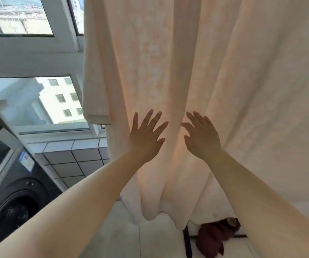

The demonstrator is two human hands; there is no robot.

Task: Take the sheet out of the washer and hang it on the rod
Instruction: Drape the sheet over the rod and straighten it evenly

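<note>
Sheet hangs in long folds directly ahead of both hands, its top out of view; left hand flat, fingers spread, gripping nothing; right hand flat, fingers straight, gripping nothing; whether palms touch the cloth cannot be told; washer below and left of the left hand, well apart.
</note>
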